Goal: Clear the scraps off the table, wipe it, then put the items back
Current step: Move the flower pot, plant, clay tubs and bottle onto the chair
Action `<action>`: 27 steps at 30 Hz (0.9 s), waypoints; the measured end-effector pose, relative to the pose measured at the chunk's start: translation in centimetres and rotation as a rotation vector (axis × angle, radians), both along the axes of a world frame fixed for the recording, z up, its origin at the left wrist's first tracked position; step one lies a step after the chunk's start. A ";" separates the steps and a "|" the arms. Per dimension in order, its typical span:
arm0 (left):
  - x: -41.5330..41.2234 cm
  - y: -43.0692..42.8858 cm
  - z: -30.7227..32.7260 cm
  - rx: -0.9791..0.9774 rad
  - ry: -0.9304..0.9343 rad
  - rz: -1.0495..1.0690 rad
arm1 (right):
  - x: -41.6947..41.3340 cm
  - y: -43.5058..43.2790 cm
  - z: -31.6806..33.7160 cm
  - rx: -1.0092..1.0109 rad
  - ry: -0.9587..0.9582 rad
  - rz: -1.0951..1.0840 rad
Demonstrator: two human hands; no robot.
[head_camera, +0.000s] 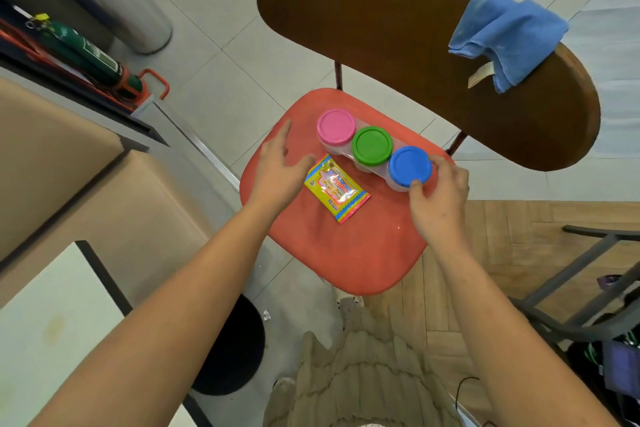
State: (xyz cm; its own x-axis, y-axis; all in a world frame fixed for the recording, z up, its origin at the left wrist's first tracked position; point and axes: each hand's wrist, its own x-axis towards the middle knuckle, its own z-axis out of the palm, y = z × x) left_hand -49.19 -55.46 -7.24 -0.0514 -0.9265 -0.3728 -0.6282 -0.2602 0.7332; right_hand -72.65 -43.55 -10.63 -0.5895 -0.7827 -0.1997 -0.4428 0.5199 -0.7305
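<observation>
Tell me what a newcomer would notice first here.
Three tubs with pink, green and blue lids stand in a row on the red chair seat, the right hand gripping the blue-lidded tub. A yellow packet lies beside them, and a blue cloth hangs over the wooden backrest.

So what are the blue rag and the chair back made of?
The rag looks like soft microfibre cloth: fuzzy, drooping in folds. The chair back looks like varnished wood, smooth brown with faint grain, maybe veneer.
</observation>
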 end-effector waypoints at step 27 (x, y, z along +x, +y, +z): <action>41.7 48.2 14.2 -0.291 -0.133 0.691 | 47.3 21.6 12.1 -0.334 0.016 1.212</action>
State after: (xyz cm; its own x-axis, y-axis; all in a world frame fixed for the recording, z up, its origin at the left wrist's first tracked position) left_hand -7.49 -7.31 6.95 0.6043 -0.7935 -0.0712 -0.4806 -0.4344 0.7618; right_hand -25.36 -21.97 1.49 0.5423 -0.8325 0.1131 -0.5152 -0.4359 -0.7379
